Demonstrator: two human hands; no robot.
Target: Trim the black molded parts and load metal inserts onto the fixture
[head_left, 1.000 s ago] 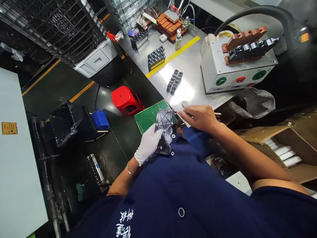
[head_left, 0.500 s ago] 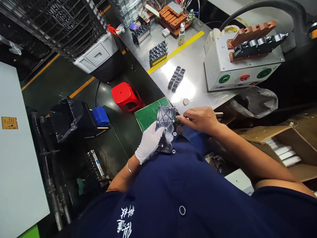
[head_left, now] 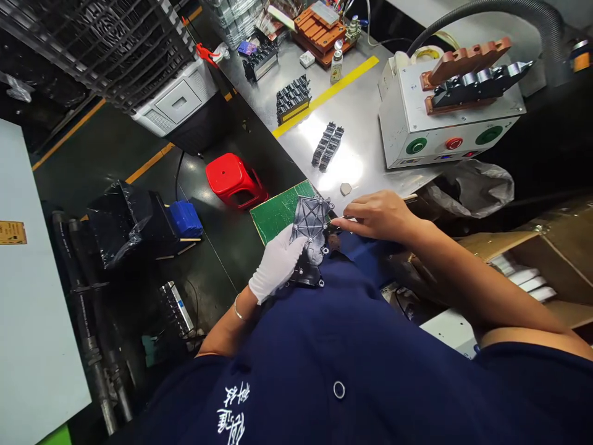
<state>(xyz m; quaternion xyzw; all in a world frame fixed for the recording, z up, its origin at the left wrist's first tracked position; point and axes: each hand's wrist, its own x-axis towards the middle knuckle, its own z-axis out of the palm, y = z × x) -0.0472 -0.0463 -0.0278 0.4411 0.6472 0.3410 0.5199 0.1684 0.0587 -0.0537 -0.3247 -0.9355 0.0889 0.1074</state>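
Observation:
My left hand (head_left: 277, 262), in a white glove, grips a grey cast-metal cover (head_left: 309, 217) with a ribbed, star-patterned face and bolt holes along its edge. The thumb presses on the face, and the cover is held close to my body, above a green board (head_left: 280, 211). My bare right hand (head_left: 375, 215) is closed in a pinch at the cover's right edge, around a thin tool (head_left: 348, 218). Its tip is by the cover's rim, and most of it is hidden by the fingers, so its exact kind does not show.
On the metal bench (head_left: 361, 133) lie two black ridged strips (head_left: 328, 146), a small pale piece (head_left: 345, 189) and black ridged blocks (head_left: 293, 99). A control box (head_left: 449, 117) with buttons stands at right. A red stool (head_left: 234, 179) is on the floor; an open carton (head_left: 556, 266) sits at right.
My right hand has shifted slightly down along the cover's right edge, its wrist turning. The left hand keeps its hold on the cover. The view has moved a little.

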